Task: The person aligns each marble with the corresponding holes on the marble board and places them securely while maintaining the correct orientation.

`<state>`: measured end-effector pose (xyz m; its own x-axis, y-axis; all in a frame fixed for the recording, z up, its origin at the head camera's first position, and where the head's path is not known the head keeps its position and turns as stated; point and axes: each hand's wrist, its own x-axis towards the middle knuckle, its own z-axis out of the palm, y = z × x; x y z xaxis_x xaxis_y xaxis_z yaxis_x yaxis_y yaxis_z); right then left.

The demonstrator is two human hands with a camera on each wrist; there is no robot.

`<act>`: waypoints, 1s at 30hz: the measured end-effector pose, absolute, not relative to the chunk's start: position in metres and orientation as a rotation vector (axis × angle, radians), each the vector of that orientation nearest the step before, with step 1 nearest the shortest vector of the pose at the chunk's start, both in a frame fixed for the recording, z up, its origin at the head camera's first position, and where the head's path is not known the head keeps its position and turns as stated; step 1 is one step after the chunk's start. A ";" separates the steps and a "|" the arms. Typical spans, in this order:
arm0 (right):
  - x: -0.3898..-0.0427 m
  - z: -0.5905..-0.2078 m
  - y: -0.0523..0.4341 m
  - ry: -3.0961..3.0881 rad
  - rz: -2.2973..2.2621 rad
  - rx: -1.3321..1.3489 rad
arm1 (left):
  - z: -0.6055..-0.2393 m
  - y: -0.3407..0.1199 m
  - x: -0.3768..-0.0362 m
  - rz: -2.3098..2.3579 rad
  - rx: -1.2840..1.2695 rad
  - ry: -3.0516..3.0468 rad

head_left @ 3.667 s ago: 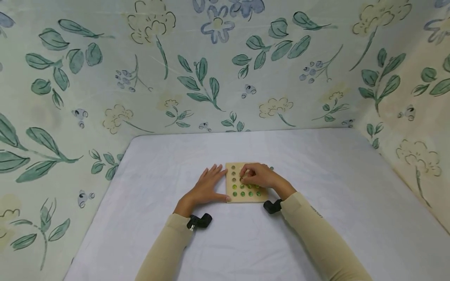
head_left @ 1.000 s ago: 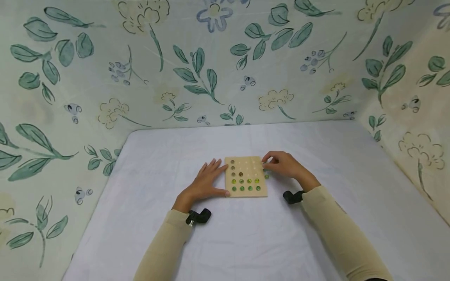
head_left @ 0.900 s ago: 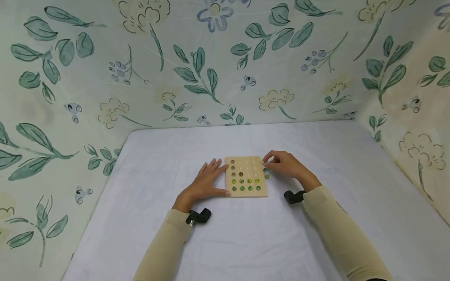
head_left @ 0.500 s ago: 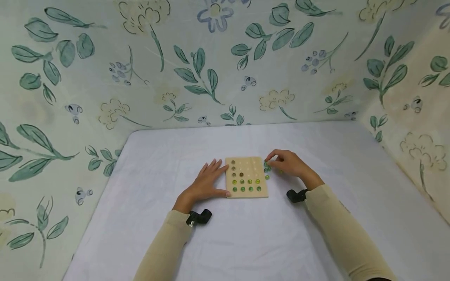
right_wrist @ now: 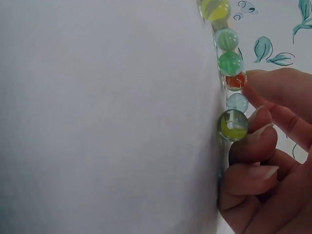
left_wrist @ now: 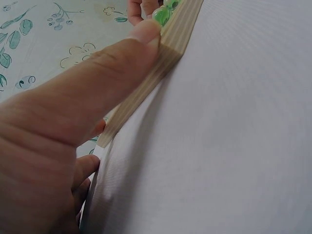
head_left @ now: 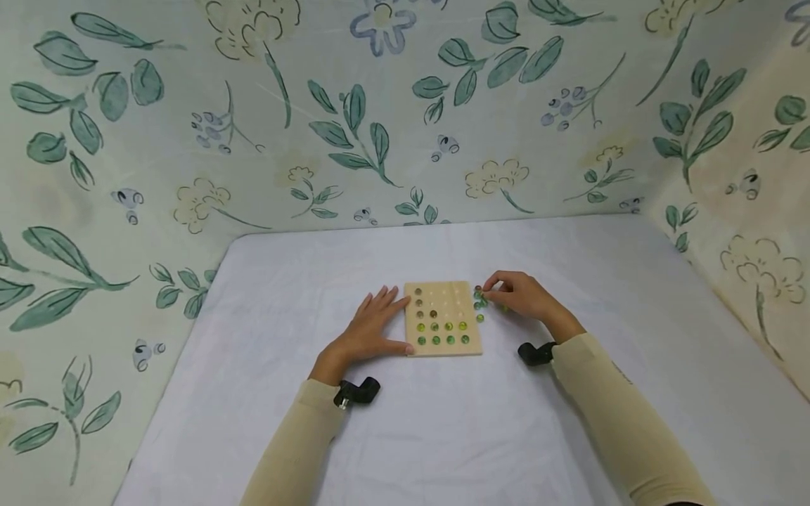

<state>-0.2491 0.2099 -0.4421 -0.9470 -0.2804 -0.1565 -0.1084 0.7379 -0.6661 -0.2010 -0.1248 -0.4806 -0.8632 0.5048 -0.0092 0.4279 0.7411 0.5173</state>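
Observation:
A square wooden board (head_left: pixel 443 320) with rows of dimples lies on the white cloth; green and yellow marbles (head_left: pixel 443 333) fill its near rows and left column. My left hand (head_left: pixel 387 316) lies flat against the board's left side, its thumb (left_wrist: pixel 122 63) pressing the board's edge (left_wrist: pixel 161 78). My right hand (head_left: pixel 490 289) is just right of the board, over a small cluster of loose marbles (head_left: pixel 481 302). In the right wrist view its curled fingertips (right_wrist: pixel 258 122) pinch at the marbles: one touches an orange marble (right_wrist: pixel 235 80), and a yellow-green marble (right_wrist: pixel 233 125) sits against the others.
The white-covered table (head_left: pixel 443 436) is walled on three sides by floral-print fabric (head_left: pixel 380 126). Black wrist mounts sit on both forearms (head_left: pixel 357 391).
My right hand left the board's dimples, where it was 3.7 s ago, and went to the loose marbles on the right; over the last second it edged slightly rightward. The left hand stayed put.

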 end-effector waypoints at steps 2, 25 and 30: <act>-0.250 -0.441 0.210 2.691 -1.025 -0.316 | -0.480 -0.125 -0.202 0.778 0.769 2.798; -0.249 -0.447 0.209 2.675 -0.907 -0.305 | -0.476 -0.124 -0.197 0.763 0.750 2.783; -0.250 -0.446 0.209 2.681 -0.898 -0.312 | -0.476 -0.125 -0.197 0.763 0.762 2.793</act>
